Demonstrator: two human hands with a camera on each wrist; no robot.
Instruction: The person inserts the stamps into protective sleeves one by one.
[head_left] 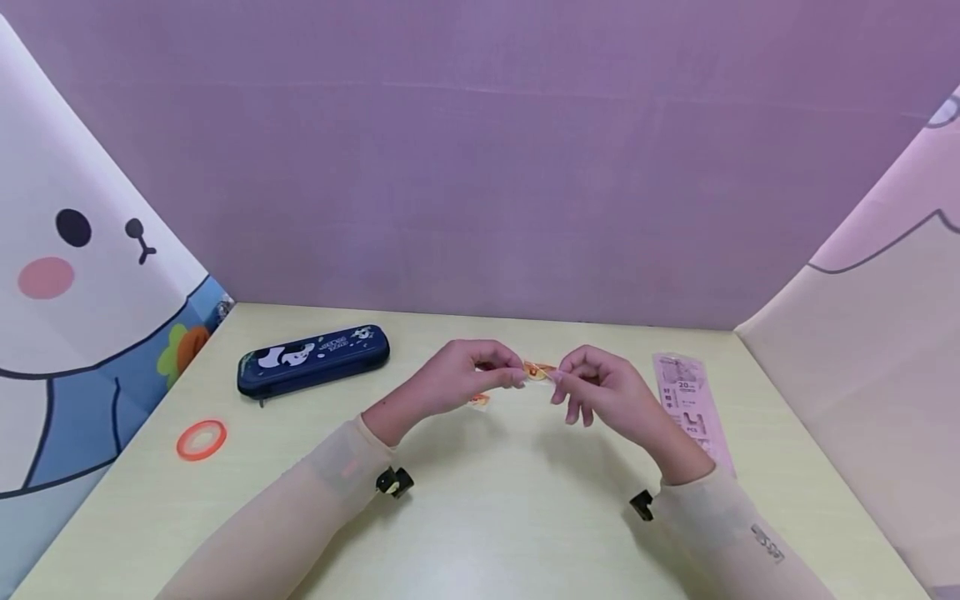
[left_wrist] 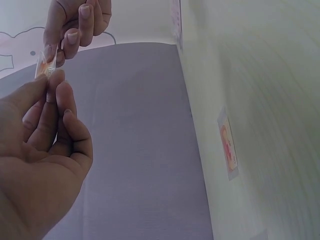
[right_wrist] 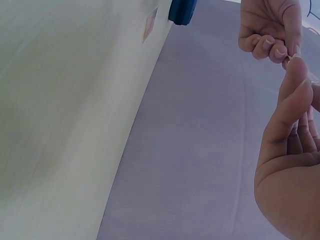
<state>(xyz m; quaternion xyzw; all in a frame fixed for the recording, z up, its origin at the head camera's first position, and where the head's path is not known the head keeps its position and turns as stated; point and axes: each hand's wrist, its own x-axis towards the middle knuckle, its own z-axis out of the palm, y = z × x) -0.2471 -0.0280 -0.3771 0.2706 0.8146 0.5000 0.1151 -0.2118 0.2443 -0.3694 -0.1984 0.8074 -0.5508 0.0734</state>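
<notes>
Between my two hands, above the table, is a small clear-edged piece with an orange print [head_left: 537,371], much like a sticker. My left hand [head_left: 474,377] pinches its left end between thumb and forefinger. The thumb and forefinger of my right hand [head_left: 609,392] pinch the other end. In the left wrist view the printed piece [left_wrist: 46,67] shows between the fingertips of both hands. A second, similar printed piece [left_wrist: 228,145] lies flat on the table; in the head view it is partly hidden below my left hand.
A dark blue panda pencil case [head_left: 313,360] lies at the back left. Closer on the left is an orange ring [head_left: 201,439], resembling a tape roll. A pink printed package [head_left: 686,396] lies on the right, partly behind my right hand. A purple backdrop [head_left: 480,200] rises behind the table [head_left: 487,533].
</notes>
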